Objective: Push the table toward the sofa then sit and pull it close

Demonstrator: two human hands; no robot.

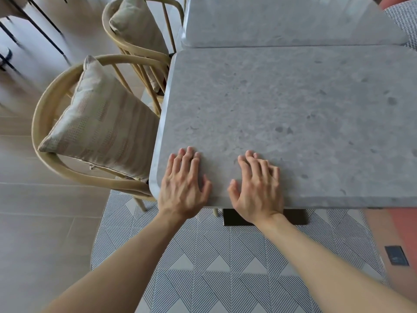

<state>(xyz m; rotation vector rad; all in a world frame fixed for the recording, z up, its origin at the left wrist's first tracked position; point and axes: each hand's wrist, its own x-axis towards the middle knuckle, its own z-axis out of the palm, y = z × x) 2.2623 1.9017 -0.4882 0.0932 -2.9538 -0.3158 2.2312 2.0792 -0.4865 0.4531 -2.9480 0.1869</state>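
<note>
**Two flat hands on the gray table**

Fingers [188, 159] of the left hand [181, 188] lie flat and spread on the gray stone table [282, 114], near its front left corner. They grip nothing; they just press down on the top. The right hand [257, 188] lies flat beside it, fingers loose and spread too, with the thumb at the table's front edge. Both bare arms reach in from the bottom.

The table top is pale gray with small dark specks, and it is bare apart from the hands. A second gray table [282, 19] stands just behind it, edge to edge. At the far right, past the tables, a bit of checked cloth [404, 21] and something pinkish red [392, 2] peek out; I cannot tell what they are.

On the left, two light wooden chairs stand close to the tables. The near chair [42, 109] holds a cream cushion [101, 125] that leans on its curved back. The far chair [117, 32] holds a cushion [135, 26] too.

Under the near table lies a rug [225, 267] with thin black and white stripes in zigzag shapes. The table's dark base [237, 219] stands on it. The floor [40, 222] to the left has pale tiles. A small dark plate [396, 255] sits on the floor at the right.
</note>
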